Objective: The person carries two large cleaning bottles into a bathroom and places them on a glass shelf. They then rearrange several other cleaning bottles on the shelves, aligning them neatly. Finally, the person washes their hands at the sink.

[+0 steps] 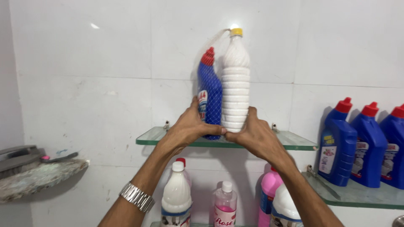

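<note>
Both my hands hold a netted pack of two bottles upright on the upper glass shelf (294, 141). The pack joins a blue bottle with a red cap (209, 90) and a taller ribbed white bottle with a yellow cap (235, 80) inside white mesh. My left hand (189, 126) wraps the base of the blue bottle, its thumb across the front. My right hand (254, 134) grips the base of the white bottle. A metal watch (136, 196) sits on my left wrist.
Three blue bottles with red caps (366, 145) stand on a lower glass shelf (357, 195) at the right. Below are a white bottle (176, 195), a clear bottle of pink liquid (225, 206) and a pink bottle (269, 189). A stone corner ledge (38, 176) juts out at left.
</note>
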